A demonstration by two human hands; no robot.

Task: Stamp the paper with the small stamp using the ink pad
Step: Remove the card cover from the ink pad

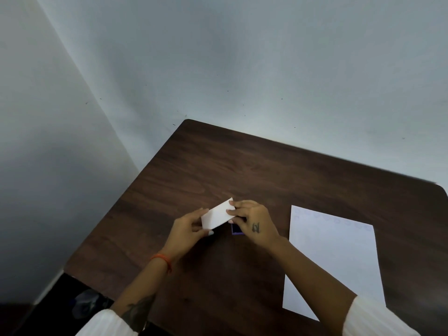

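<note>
Near the middle of the table, the left hand and right hand pinch a small white box between their fingertips — a purple ink pad lies just beneath. The paper lies toward the right edge, faint purple marks along its far edge — nothing readable.

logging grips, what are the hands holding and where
Both hold a white lid by its ends: left hand at the near-left end, right hand at the far-right end, above the purple ink pad.
</note>
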